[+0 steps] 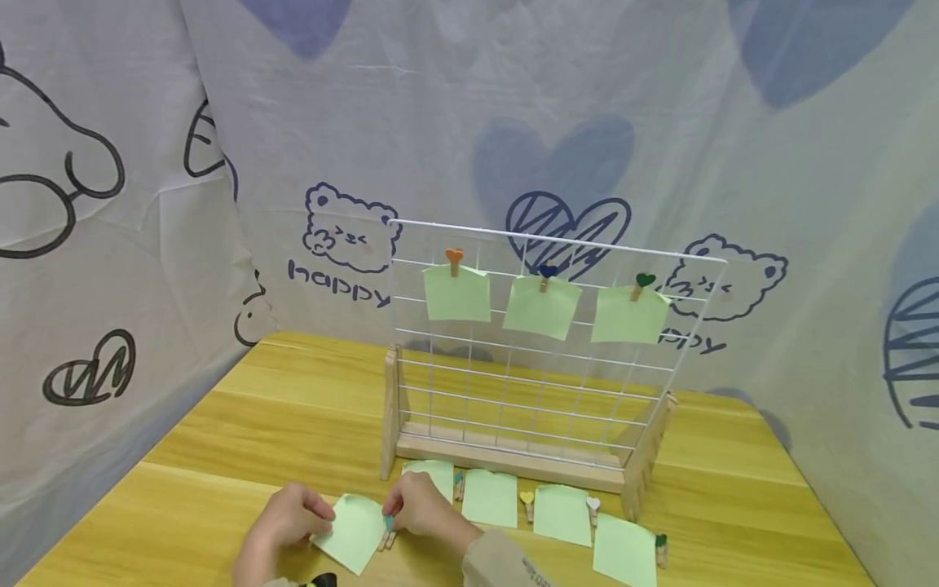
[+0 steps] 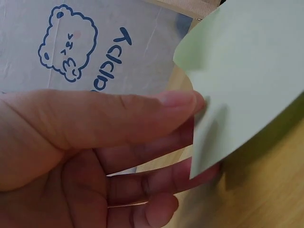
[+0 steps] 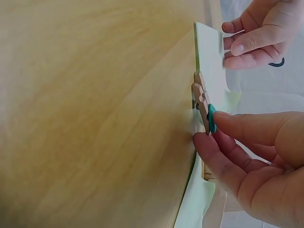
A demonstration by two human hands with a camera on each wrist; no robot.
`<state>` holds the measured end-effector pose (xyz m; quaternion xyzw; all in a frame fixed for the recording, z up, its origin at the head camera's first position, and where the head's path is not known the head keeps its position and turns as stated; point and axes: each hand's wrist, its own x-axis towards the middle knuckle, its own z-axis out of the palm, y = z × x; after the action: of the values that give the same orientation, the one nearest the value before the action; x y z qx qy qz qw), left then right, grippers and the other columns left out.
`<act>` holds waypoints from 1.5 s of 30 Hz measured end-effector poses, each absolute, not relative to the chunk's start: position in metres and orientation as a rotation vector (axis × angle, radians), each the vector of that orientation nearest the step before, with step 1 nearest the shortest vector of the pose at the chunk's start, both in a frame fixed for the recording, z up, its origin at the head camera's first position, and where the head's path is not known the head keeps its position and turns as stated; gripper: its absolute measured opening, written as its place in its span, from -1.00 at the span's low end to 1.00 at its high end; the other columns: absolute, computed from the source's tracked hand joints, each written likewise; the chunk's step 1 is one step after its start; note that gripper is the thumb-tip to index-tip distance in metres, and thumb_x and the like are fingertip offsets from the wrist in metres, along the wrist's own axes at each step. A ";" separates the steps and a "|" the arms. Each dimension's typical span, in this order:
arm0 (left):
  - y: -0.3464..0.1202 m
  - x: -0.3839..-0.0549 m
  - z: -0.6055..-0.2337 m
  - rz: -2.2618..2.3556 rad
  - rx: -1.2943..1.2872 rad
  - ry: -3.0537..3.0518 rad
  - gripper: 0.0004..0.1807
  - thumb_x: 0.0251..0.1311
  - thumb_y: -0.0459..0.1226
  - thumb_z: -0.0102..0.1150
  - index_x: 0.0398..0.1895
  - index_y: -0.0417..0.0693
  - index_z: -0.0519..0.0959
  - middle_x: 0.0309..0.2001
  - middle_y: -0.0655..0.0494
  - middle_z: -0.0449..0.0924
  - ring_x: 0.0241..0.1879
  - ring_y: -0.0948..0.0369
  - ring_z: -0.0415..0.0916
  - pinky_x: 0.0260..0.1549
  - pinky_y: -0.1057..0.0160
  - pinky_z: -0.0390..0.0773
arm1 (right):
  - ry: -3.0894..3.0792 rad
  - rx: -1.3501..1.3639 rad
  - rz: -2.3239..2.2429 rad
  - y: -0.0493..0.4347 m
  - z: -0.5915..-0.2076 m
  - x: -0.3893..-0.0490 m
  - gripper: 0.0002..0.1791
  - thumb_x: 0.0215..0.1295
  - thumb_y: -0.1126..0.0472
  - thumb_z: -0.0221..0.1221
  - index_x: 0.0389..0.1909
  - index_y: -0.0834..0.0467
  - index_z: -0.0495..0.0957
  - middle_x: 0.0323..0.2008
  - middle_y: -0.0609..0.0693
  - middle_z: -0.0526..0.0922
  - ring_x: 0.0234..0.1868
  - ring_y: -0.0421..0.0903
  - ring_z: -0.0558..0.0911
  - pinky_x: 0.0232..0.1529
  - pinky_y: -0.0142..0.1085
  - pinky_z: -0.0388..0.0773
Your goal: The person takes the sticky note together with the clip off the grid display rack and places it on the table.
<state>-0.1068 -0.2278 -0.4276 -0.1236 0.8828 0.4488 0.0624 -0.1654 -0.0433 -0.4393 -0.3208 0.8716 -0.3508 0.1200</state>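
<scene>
Between thumb and fingers, my left hand (image 1: 286,518) pinches the edge of a pale green paper note (image 1: 354,534). In the left wrist view the note (image 2: 251,85) is lifted at an angle, with its near edge curving. My right hand (image 1: 421,505) pinches a small wooden clothespin (image 3: 203,97) by its end with a teal decoration (image 3: 212,118). The clothespin lies close along the note's right edge; whether it grips the paper I cannot tell. Behind both hands stands a white wire grid (image 1: 557,240) on a wooden base (image 1: 506,452).
Three green notes hang on the grid under orange (image 1: 454,257), dark blue (image 1: 548,273) and dark green (image 1: 645,281) heart clips. Several more notes (image 1: 490,498) lie in a row on the wooden table (image 1: 220,432), with clips between them, one yellow (image 1: 526,499), one white (image 1: 593,505).
</scene>
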 end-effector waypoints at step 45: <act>-0.187 -0.142 -0.389 1.357 -0.042 2.849 -0.77 0.08 -0.36 0.12 -0.24 -0.40 0.51 -0.39 0.00 0.55 -0.40 0.12 0.50 -0.44 0.16 0.51 | 2.548 -0.866 -1.254 -0.007 -0.387 -0.190 -0.96 0.04 0.35 0.24 -0.51 0.27 0.60 -0.55 -0.09 0.54 -0.56 -0.28 0.45 -0.53 -0.47 0.42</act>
<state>-0.1420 -0.1865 -0.3893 -0.0132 0.9027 0.4300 -0.0070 -0.1903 -0.0068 -0.3874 -0.2905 0.8550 -0.4208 0.0862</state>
